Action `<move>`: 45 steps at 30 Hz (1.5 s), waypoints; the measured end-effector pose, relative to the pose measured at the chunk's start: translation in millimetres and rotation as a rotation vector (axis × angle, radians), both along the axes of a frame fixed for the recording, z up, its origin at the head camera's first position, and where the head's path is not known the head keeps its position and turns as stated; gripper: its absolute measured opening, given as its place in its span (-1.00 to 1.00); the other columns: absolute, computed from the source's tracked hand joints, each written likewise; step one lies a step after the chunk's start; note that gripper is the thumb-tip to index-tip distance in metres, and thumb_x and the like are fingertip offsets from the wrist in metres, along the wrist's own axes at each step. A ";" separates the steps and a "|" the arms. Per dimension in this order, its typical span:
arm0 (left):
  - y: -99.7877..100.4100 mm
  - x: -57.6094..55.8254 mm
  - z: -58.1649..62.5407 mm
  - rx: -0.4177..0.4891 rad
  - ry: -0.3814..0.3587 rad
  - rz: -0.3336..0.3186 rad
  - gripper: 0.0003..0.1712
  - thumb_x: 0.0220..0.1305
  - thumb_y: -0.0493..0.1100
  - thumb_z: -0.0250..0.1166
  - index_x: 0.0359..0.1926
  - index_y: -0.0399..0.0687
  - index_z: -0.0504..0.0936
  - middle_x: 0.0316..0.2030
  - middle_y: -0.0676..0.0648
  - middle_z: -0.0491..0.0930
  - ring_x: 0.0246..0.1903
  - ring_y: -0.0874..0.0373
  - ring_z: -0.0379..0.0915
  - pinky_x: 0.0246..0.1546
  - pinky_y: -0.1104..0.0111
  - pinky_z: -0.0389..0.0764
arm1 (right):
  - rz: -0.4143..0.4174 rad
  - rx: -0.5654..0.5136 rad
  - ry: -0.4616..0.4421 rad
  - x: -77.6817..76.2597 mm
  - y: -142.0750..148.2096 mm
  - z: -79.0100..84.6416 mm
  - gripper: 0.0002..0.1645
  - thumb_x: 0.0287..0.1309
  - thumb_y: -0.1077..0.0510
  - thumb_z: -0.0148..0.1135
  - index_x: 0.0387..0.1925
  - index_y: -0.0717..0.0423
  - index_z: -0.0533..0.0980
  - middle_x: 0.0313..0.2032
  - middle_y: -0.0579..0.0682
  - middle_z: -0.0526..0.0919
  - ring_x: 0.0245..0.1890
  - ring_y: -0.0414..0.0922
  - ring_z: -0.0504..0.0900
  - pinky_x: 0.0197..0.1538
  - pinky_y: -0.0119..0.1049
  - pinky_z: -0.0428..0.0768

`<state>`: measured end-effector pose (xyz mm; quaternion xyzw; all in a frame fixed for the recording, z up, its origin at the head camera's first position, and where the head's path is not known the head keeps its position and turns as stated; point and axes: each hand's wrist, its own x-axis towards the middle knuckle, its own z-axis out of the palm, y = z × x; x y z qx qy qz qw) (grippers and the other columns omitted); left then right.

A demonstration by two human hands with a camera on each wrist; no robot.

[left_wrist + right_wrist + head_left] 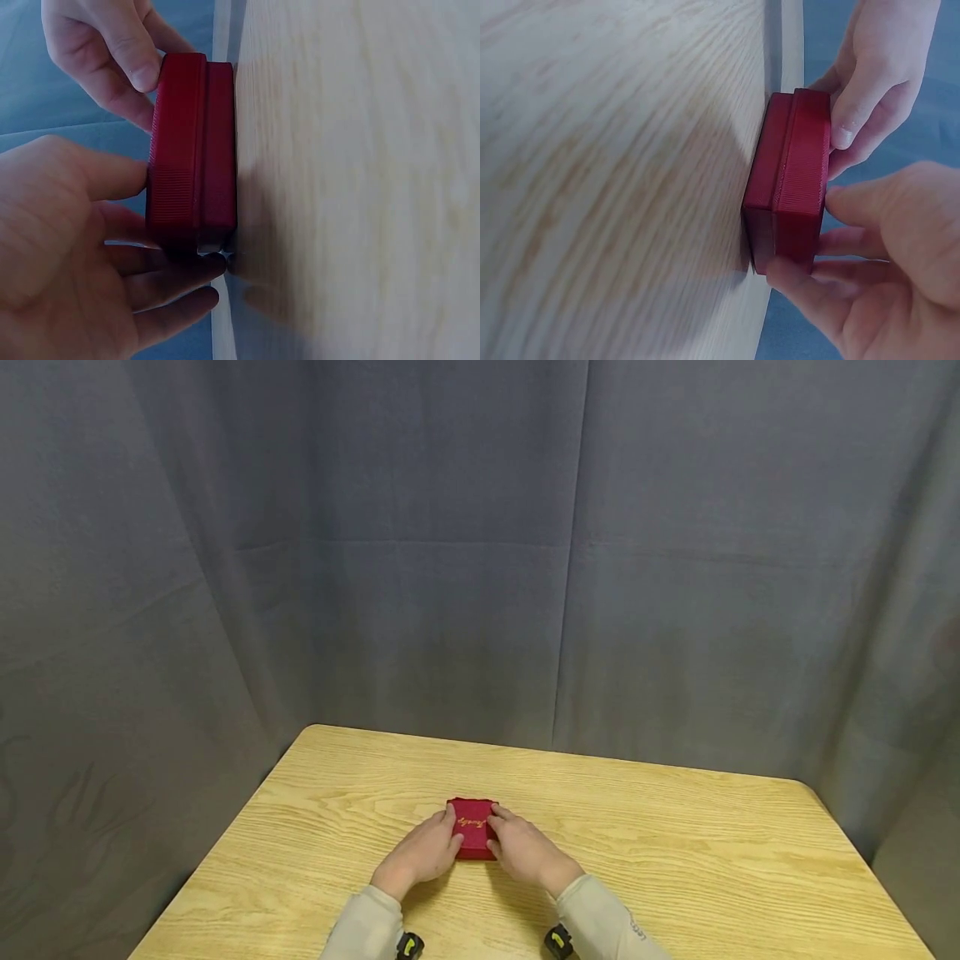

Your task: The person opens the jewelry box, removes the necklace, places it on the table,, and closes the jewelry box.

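A small red jewelry box (472, 837) with gold lettering on its lid lies flat on the wooden table, between both hands. My left hand (425, 849) grips its left side, with the thumb on the lid's near edge and the fingers along the side. From the right, my right hand (525, 852) holds the opposite side in much the same way. Both wrist views show the lid (176, 150) sitting over a slightly narrower base (219, 150), which rests against the tabletop. What the box contains is hidden.
The light wooden table (660, 835) stretches to both sides and behind the box, with rounded far corners. Grey curtains (450, 593) hang close behind it and along the sides. A black-and-yellow device (409, 946) sits under the left wrist, a similar one (558, 941) under the right.
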<state>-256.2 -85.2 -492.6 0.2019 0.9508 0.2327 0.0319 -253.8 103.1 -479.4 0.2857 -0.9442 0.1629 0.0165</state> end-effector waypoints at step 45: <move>18.2 16.2 11.4 -0.122 0.030 -0.075 -0.36 0.41 -0.04 0.05 0.28 -0.48 0.26 0.21 -0.35 0.36 0.18 -0.13 0.33 0.16 0.12 0.35 | 0.033 0.083 0.020 18.0 20.5 11.3 -0.70 0.19 0.23 0.21 -0.12 0.41 0.54 0.08 0.40 0.46 0.02 0.18 0.54 -0.03 -0.12 0.56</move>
